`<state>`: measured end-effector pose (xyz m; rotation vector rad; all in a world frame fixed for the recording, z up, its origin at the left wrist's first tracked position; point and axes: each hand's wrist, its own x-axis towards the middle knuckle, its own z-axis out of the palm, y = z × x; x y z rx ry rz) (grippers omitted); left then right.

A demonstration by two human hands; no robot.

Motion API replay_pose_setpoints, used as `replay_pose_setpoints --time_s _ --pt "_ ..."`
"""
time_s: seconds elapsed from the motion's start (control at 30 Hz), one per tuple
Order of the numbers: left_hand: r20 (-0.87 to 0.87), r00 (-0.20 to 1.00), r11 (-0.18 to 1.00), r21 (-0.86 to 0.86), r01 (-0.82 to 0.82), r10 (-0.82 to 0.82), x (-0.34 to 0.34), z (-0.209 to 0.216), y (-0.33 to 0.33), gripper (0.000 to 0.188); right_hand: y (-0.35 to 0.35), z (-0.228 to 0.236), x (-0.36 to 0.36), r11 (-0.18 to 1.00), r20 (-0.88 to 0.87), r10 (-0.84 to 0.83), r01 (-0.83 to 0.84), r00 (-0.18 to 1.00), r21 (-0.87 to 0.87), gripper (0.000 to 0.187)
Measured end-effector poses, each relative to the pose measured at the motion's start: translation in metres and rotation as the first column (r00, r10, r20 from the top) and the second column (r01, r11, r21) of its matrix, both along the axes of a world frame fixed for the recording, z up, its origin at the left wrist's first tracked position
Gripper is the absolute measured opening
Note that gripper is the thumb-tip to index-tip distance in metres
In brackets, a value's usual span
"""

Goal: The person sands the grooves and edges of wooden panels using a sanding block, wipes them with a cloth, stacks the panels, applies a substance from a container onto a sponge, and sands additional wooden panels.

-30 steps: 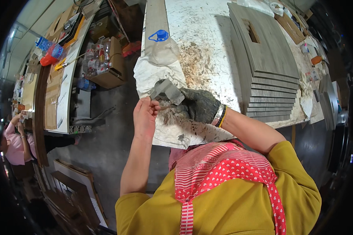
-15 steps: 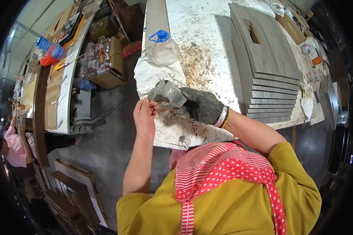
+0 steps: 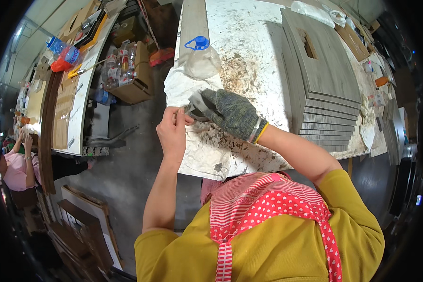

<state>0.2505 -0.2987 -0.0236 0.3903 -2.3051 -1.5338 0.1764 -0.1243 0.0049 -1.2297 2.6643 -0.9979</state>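
My left hand (image 3: 173,123) is bare, thumb and fingers pinched together at the edge of a limp, grey, strip-like piece (image 3: 198,104). Its exact kind does not show. My right hand (image 3: 234,113) wears a dark grey knit glove with a yellow edge, and its fingers close on the same piece from the right. The glove hides part of the piece. Both hands are over a white cloth (image 3: 185,87) at the left edge of a stained white table (image 3: 249,51). Just beyond them stands a clear plastic jug (image 3: 202,61) with a blue cap and handle.
A tall stack of grey wood-grain panels (image 3: 326,80) stands to the right; the top one has a rectangular cutout. At the left, a cardboard box (image 3: 134,84) holds plastic bottles beside another table. A person in pink (image 3: 19,169) is at the far left.
My gloved right hand has turned back-up and moved over the grey piece, covering more of it. My left hand keeps its pinch and has shifted slightly up in view.
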Motion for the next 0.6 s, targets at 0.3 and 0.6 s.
replay_pose_setpoints --time_s 0.3,0.6 --pt "0.103 0.993 0.998 -0.013 0.061 -0.059 0.001 0.007 -0.012 0.012 0.033 -0.017 -0.008 0.648 0.850 0.515 0.601 0.109 -0.469 0.041" --pt "0.082 0.989 0.928 -0.345 0.142 -0.121 -0.010 0.013 0.001 0.010 0.015 -0.029 -0.002 0.983 0.108 -0.008 0.028 0.994 -0.184 0.040"
